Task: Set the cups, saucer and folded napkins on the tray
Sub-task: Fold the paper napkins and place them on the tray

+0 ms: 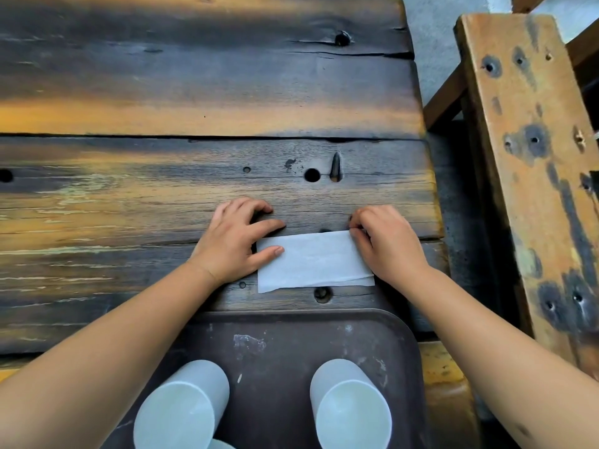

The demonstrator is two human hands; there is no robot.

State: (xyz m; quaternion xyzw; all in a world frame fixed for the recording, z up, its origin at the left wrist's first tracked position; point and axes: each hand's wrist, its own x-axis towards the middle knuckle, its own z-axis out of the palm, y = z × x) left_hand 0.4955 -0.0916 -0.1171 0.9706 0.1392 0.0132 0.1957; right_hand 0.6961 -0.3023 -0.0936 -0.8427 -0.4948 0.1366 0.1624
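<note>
A white napkin (314, 260), folded into a long rectangle, lies on the wooden table just beyond the dark brown tray (278, 332). My left hand (235, 238) rests on its left end, thumb and forefinger laid flat on the paper. My right hand (385, 241) pinches the napkin's upper right corner with curled fingers. Two pale translucent cups stand on the tray near me, one at the left (184, 406) and one at the right (348, 403). No saucer is in view.
The weathered plank table (194, 124) stretches away to the left and far side, with holes and cracks. Its right edge runs past my right hand. A wooden bench or plank (531, 150) stands beyond the gap at the right.
</note>
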